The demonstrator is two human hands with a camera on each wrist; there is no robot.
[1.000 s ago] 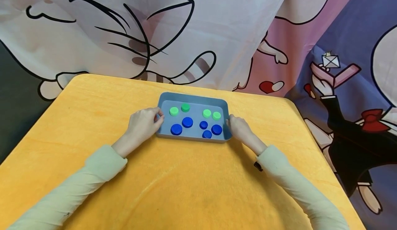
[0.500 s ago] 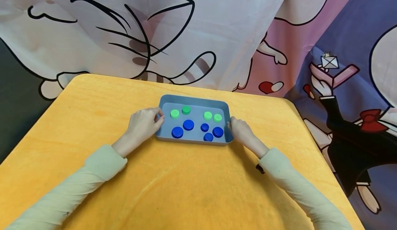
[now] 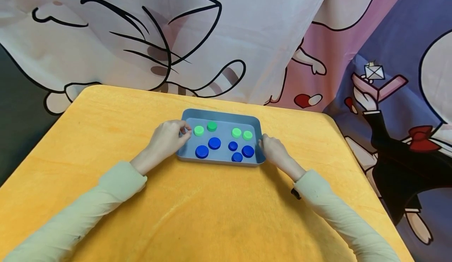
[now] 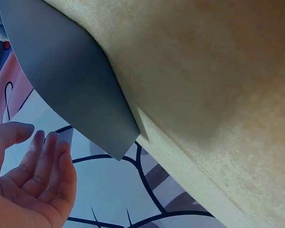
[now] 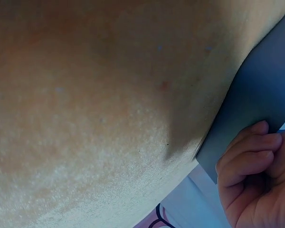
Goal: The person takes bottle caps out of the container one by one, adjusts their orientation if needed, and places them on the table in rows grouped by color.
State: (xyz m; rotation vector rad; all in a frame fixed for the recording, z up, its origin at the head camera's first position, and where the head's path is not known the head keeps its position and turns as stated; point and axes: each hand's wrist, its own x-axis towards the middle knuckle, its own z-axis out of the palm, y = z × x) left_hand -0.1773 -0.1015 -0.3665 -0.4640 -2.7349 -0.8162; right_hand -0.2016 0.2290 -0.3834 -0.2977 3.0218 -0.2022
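Note:
A shallow blue-grey tray [image 3: 220,116] rests on the table, with several blue discs [image 3: 214,143] and green discs [image 3: 236,133], like bottle caps, lying flat inside. My left hand [image 3: 168,137] hovers over the tray's left edge. In the left wrist view that hand [image 4: 40,190] is apart from the tray wall [image 4: 61,61], fingers loosely bent and holding nothing. At the right edge, my right hand [image 3: 275,150] grips the tray's side. Its curled fingers [image 5: 247,161] lie against the outer wall [image 5: 256,95] in the right wrist view; the thumb's hold is hidden there.
A yellow cloth [image 3: 183,215] covers the table. Behind it hangs a printed curtain [image 3: 268,38] with cartoon figures, and a purple one [image 3: 392,42] stands at the right. A small black item [image 3: 296,193] shows by the right cuff.
The tray has shifted slightly toward me, its discs with it, then stopped. My left hand has come off the rim and moved a little right over the tray. My right hand stays at its side.

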